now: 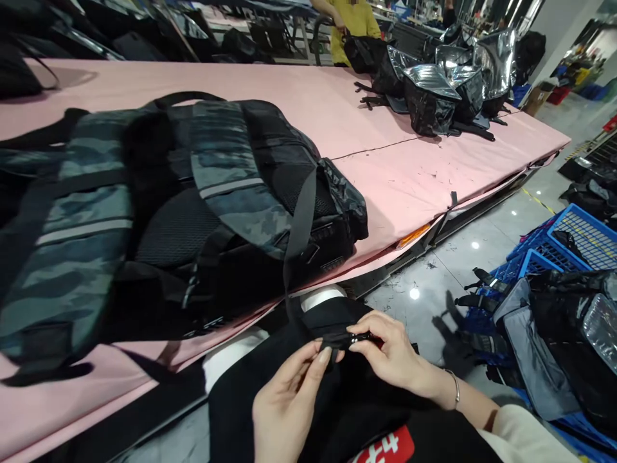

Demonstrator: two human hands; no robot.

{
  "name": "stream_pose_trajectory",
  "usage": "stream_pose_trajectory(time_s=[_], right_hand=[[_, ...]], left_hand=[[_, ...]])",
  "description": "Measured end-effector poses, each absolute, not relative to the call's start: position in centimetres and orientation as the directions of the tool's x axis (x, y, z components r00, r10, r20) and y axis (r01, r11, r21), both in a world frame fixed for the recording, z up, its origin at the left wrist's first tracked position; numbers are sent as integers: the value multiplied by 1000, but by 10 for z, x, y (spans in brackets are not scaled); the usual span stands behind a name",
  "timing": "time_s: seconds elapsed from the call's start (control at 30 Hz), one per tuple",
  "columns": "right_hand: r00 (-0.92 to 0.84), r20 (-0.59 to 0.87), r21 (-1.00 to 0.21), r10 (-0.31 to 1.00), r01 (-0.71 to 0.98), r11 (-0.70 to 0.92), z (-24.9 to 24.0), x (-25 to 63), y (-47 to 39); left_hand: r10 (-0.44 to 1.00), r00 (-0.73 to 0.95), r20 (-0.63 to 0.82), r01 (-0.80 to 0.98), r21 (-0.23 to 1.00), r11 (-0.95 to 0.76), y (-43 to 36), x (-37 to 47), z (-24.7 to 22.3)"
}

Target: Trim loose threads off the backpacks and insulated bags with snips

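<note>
A black webbing strap (pixel 299 225) hangs from a camouflage backpack (pixel 241 173) and runs down to my hands over my lap. My left hand (pixel 294 386) pinches the strap's dark lower end between thumb and fingertips. Close beside it, my right hand (pixel 390 347) is closed on a small black buckle-like piece (pixel 357 337) with tiny bright spots. The two pieces meet or overlap between my hands; black on black hides exactly how. The backpack lies on the table with its padded shoulder straps facing up.
The backpack rests on a pink-covered table (pixel 380 173). Several black bags with silver lining (pixel 431 80) stand at its far end, near a person in yellow (pixel 354 22). On the floor at right, a blue crate (pixel 585 231) stands by more bags (pixel 544 360).
</note>
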State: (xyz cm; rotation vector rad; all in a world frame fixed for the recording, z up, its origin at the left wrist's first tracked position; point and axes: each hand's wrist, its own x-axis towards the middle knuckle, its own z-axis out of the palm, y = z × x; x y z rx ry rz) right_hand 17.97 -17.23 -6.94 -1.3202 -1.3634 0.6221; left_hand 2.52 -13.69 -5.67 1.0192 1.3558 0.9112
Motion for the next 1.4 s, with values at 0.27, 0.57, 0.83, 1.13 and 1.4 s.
stream_pose_trajectory(time_s=[0.27,0.57,0.83,1.13,1.4], right_hand=[[176,287,-896,942,396,199,-71,175,-169],[117,295,-885,948,408,225,-67,174,-157],[94,290,-875,953,429,224,-65,171,-156],[80,333,-854,939,449,265,-65,170,-155],[64,358,-840,932,458,291,-61,171,-155]], left_hand=[[945,56,-321,77,945,316,-130,20,-56],[957,80,-278,104,957,270,-129,14,-62],[963,68,-259,94,963,252,-124,11,-61],[960,89,-264,94,962,256,-124,9,-62],[942,64,-329,57,944,326,-126,5,-60]])
